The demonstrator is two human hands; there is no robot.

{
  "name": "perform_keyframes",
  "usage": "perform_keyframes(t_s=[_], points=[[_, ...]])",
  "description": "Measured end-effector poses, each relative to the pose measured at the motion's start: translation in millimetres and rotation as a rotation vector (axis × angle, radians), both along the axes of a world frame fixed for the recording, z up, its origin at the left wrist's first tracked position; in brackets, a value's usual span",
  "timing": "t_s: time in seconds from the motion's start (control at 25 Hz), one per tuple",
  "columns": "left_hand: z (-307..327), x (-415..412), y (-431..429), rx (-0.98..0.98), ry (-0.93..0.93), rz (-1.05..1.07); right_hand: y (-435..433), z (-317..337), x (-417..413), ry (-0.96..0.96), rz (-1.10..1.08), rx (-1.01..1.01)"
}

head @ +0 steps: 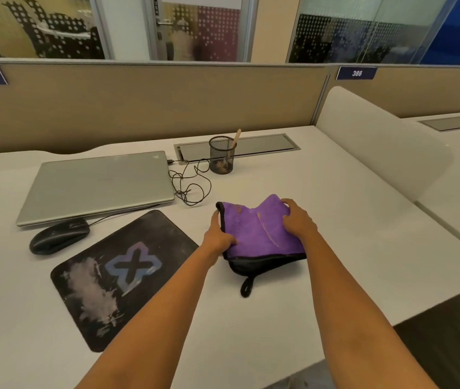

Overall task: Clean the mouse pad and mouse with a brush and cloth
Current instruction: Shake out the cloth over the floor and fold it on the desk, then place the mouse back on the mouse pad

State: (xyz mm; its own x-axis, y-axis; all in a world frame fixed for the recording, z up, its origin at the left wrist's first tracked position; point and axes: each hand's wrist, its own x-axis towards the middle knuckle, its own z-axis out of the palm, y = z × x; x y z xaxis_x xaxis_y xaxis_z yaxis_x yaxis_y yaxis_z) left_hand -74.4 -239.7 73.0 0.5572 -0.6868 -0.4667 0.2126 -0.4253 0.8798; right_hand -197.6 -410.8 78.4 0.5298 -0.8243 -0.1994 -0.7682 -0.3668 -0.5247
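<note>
A purple cloth (257, 228) with a black underside and a hanging loop lies folded on the white desk (335, 248). My left hand (219, 237) grips its left edge and my right hand (299, 220) grips its right side. To the left lies a black mouse pad (128, 276) with a blue X logo and pale dusty smears. A black wired mouse (59, 235) sits on the desk just beyond the pad's far left corner. A brush's wooden handle (236, 138) sticks out of a black mesh cup (222, 159).
A closed silver laptop (97, 186) lies at the back left, with a tangled thin cable (192, 186) beside it. A cable hatch (251, 146) sits behind the cup. A curved white divider (377, 153) bounds the desk on the right.
</note>
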Motion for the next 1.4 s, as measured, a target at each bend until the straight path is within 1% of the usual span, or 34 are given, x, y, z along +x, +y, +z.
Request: perform_keyframes(t_s=[0.08, 0.16, 0.24, 0.28, 0.32, 0.36, 0.44, 0.52, 0.6, 0.68, 0.76, 0.84, 0.92, 1.04, 1.16, 1.32, 1.4], points=[[-3, -4, -7, 0.02, -0.065, 0.004, -6, -7, -2, -0.019, 0.004, -0.04], [-6, -4, -11, 0.049, -0.161, 0.03, -9, -11, -3, 0.01, -0.018, -0.09], [-7, -2, -11, 0.074, -0.268, 0.079, -6, -12, 0, 0.015, -0.071, -0.213], [-7, 1, -10, 0.083, -0.327, 0.116, -2, -10, 4, -0.036, -0.1, -0.287], [-6, 4, -8, 0.089, -0.385, 0.163, 5, -6, 11, -0.13, -0.116, -0.329], [-6, 8, -4, 0.091, -0.439, 0.222, 16, -2, 21, -0.239, -0.105, -0.327], [-5, 18, 7, 0.097, -0.512, 0.364, 44, 5, 46, -0.387, -0.02, -0.239], [-5, 31, 22, 0.15, -0.547, 0.508, 75, 6, 73, -0.418, 0.079, -0.121], [-7, 45, 41, 0.248, -0.6, 0.612, 103, -1, 95, -0.364, 0.173, 0.009], [-11, 56, 63, 0.362, -0.637, 0.671, 126, -11, 108, -0.252, 0.254, 0.085], [-15, 64, 84, 0.48, -0.614, 0.738, 141, -20, 115, -0.146, 0.298, 0.053], [-19, 68, 104, 0.605, -0.569, 0.813, 150, -26, 118, -0.077, 0.302, 0.011], [-24, 70, 120, 0.682, -0.513, 0.891, 156, -28, 121, -0.026, 0.298, 0.0], [-29, 72, 133, 0.708, -0.389, 1.033, 162, -30, 124, 0.007, 0.273, 0.016], [-28, 75, 141, 0.699, -0.275, 1.111, 167, -31, 127, 0.02, 0.224, 0.038], [-31, 88, 158, 0.682, -0.264, 1.217, 163, -33, 130, 0.02, 0.177, 0.108], [-33, 94, 165, 0.676, -0.254, 1.217, 160, -31, 128, -0.014, 0.157, 0.117]])
